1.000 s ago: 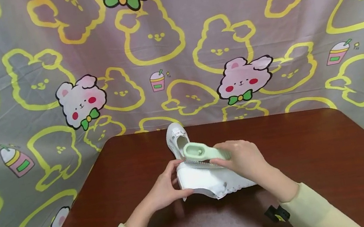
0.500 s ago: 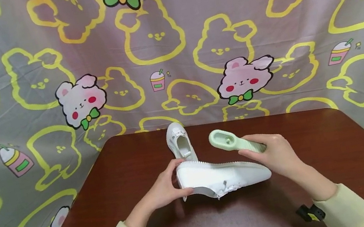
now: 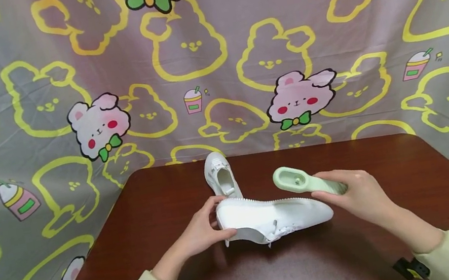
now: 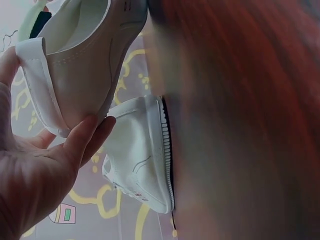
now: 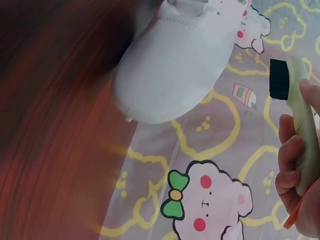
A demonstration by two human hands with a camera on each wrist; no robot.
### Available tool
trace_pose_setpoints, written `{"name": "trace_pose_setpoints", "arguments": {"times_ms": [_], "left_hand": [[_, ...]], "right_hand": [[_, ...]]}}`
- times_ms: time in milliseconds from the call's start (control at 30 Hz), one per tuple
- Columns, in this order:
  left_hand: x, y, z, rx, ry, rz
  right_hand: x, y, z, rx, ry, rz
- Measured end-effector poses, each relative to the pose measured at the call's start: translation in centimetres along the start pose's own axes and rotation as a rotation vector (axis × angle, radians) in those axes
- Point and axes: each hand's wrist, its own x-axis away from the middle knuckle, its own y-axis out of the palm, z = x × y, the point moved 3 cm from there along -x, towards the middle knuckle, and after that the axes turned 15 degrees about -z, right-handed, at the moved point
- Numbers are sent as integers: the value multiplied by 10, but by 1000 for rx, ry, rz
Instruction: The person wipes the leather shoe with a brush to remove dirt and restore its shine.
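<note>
On its side, a white shoe [image 3: 265, 218] is held at the heel by my left hand [image 3: 201, 229], thumb on the opening's edge and fingers on the sole side. In the left wrist view the thumb and fingers pinch the heel of that shoe [image 4: 82, 85]. My right hand [image 3: 357, 191] grips a pale green brush [image 3: 304, 180] by its handle, above and behind the shoe's toe and apart from it. Dark bristles on the brush [image 5: 280, 80] show in the right wrist view. Behind the held shoe stands a second white shoe [image 3: 219, 176], upright, toe pointing away.
The dark reddish-brown table [image 3: 399, 209] carries both shoes. A grey curtain [image 3: 213, 77] with yellow outlines and cartoon bunnies hangs behind and beside it. An orange strip [image 5: 295, 215] shows by the brush handle's end in the right wrist view.
My right hand has drawn the brush off the shoe's sole edge and away to the right, uncovering the toe. The left hand and both shoes have stayed in place.
</note>
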Motion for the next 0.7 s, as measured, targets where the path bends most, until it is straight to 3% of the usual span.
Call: {"name": "trace_pose_setpoints", "arguments": {"times_ms": [467,700], "left_hand": [[-1,0,-2,45,-53,36],[1,7,-4,79,-85,-1]], "right_hand": [[9,-13,9,6,-6,52],[10,-15,13,1,15,44]]}}
